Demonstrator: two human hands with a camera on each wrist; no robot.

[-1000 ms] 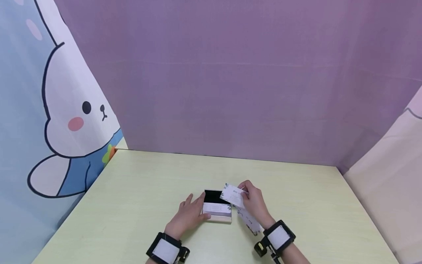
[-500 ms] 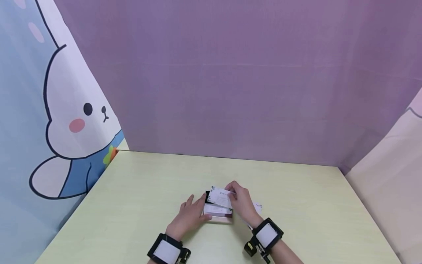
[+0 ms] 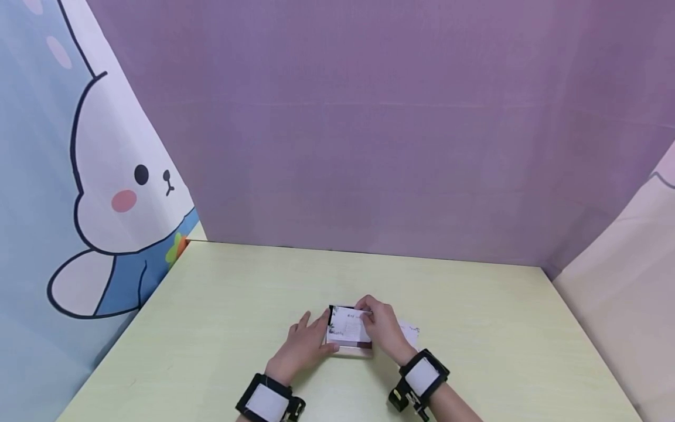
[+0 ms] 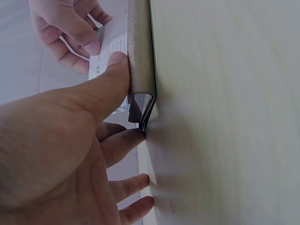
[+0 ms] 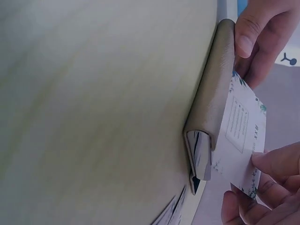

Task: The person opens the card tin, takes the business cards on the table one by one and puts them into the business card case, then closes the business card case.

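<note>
Card holder, beige leather with dark lining (image 3: 348, 340), is lying mid-table, left hand (image 3: 302, 346) bracing its left end with thumb pressing. Right hand (image 3: 384, 329) is pinching a white printed card (image 3: 349, 324), apparently partway into the slot; more loose cards (image 3: 408, 334) are waiting just right.

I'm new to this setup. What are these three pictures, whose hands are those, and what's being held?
No machine here: a person's two bare hands with black camera cuffs on the wrists. The wide picture comes from a head camera; the close-ups come from each wrist. On the pale green table lies an open card holder. The left hand steadies it, thumb pressed against its side. The right hand pinches a white printed card over the holder. More cards lie beside the right wrist.
</note>
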